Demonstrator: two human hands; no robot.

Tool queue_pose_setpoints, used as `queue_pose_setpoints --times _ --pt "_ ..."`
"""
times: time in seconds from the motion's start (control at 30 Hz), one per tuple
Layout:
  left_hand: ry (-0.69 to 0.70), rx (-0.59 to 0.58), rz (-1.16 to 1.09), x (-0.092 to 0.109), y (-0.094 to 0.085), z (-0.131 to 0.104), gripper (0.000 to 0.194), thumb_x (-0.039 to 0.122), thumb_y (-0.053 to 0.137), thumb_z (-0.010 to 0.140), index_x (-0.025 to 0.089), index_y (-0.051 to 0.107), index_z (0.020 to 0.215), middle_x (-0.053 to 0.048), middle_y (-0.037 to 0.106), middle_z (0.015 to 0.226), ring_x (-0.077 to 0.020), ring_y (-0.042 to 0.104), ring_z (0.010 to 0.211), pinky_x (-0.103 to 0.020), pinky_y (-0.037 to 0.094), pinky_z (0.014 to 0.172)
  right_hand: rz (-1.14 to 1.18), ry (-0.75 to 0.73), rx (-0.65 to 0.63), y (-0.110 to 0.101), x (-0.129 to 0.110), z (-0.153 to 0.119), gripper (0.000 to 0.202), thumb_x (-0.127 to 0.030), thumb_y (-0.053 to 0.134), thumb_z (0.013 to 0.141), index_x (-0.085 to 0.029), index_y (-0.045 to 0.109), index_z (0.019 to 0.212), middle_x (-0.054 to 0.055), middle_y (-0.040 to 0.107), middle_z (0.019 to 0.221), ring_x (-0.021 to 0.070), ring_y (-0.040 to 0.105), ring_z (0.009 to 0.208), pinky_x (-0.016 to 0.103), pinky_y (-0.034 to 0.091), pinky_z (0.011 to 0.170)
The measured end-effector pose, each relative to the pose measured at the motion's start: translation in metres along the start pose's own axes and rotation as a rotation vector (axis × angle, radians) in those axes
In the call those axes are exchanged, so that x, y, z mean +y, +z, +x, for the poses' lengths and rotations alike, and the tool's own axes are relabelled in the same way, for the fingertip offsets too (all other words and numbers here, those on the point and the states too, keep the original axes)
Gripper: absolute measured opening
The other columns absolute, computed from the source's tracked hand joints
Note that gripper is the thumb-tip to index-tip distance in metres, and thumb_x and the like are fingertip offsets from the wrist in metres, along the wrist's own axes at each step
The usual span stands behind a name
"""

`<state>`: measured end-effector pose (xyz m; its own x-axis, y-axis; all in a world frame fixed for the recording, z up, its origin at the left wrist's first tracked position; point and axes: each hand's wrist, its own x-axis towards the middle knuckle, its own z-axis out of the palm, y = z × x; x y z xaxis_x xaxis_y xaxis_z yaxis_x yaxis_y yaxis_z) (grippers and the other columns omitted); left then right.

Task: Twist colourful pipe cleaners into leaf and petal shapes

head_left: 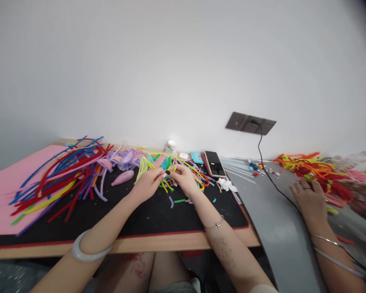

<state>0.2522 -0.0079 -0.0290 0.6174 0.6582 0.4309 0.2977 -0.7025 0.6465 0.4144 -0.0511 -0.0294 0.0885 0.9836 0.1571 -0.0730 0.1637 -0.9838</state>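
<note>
My left hand [148, 184] and my right hand [185, 179] meet over the black mat [134, 221], fingertips nearly touching. Between them is a yellow pipe cleaner [172, 168], pinched by both thumbs and forefingers; parts of it are hidden by the fingers. Behind and under the hands lie more pipe cleaners: a pale yellow-green bundle [142, 169] left of the fingers, and a yellow-and-red bent group [205, 181] to the right. Short cut pieces, among them a green one [179, 200] and a lilac one [171, 202], are scattered in front.
Red, blue and purple pipe cleaners [64, 175] spread over a pink sheet [3, 203] at left. A phone [215, 164], crumpled tissue [227, 185] and white cup [171, 147] stand behind. At right, another person's hand [311, 201] rests near orange pipe cleaners [305, 165]; a black cord [274, 185] crosses the grey table.
</note>
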Motion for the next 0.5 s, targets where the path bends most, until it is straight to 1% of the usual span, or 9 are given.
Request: queue_pose_setpoints --times 0.1,0.27,0.4,0.5 --pt "-0.087 -0.007 -0.138 0.0032 -0.0023 0.0017 0.029 0.033 0.043 0.089 0.018 0.045 0.064 0.006 0.039 0.054 -0.0105 0.038 0.053 -0.023 0.029 0.054 -0.016 -0.021 -0.008 -0.0016 -0.0032 -0.0002 0.027 -0.036 0.075 0.067 -0.016 0.058 0.072 -0.006 0.052 0.047 0.0058 0.042 0.038 0.018 0.032 0.039" --pt "-0.212 -0.053 -0.494 0.0008 -0.0033 0.0036 0.034 0.042 0.048 0.085 0.018 0.044 0.063 0.006 0.040 0.053 -0.0077 0.033 0.047 -0.021 0.024 0.048 -0.019 -0.077 -0.053 -0.0049 -0.0055 0.0004 0.025 -0.037 0.074 0.070 -0.015 0.063 0.077 -0.005 0.053 0.051 0.0061 0.044 0.041 0.019 0.033 0.043" --pt "-0.352 -0.079 -0.741 -0.0011 -0.0021 0.0032 0.035 0.048 0.056 0.080 0.018 0.045 0.067 0.007 0.040 0.053 -0.0045 0.025 0.041 -0.019 0.016 0.043 0.054 -0.065 -0.110 -0.0063 -0.0041 0.0008 0.029 -0.044 0.067 0.076 -0.015 0.063 0.076 -0.004 0.052 0.054 0.0059 0.042 0.042 0.020 0.031 0.042" --pt "-0.393 -0.061 -0.827 -0.0005 -0.0019 0.0032 0.036 0.048 0.062 0.076 0.018 0.045 0.068 0.008 0.038 0.054 -0.0033 0.025 0.041 -0.018 0.016 0.042 0.086 -0.023 -0.154 -0.0065 -0.0040 0.0005 0.032 -0.046 0.068 0.075 -0.015 0.064 0.076 -0.003 0.053 0.056 0.0064 0.042 0.044 0.020 0.031 0.041"
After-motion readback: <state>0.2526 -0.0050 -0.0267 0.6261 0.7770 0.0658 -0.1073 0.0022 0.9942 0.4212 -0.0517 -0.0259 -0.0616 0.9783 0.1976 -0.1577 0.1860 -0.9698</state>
